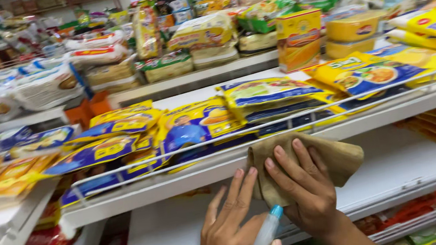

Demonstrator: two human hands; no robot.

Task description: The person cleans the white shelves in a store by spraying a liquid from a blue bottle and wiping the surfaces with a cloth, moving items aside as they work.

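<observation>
Right hand point(304, 190) presses flat, fingers spread, on a brown cloth point(329, 160) against the white shelf point(399, 161). Left hand point(233, 236) pinches a spray bottle point(263, 240), its blue tip angled up-right.

The bare white lower shelf board point(405, 160) lies open across its width, room enough for a hand to pass beneath the white wire rail point(288, 123) of the shelf above. Above that rail, flat yellow-and-blue plastic snack packets point(194, 121) crowd the board edge to edge. A brown folded cloth point(327, 152) hangs against the rail's front.
</observation>
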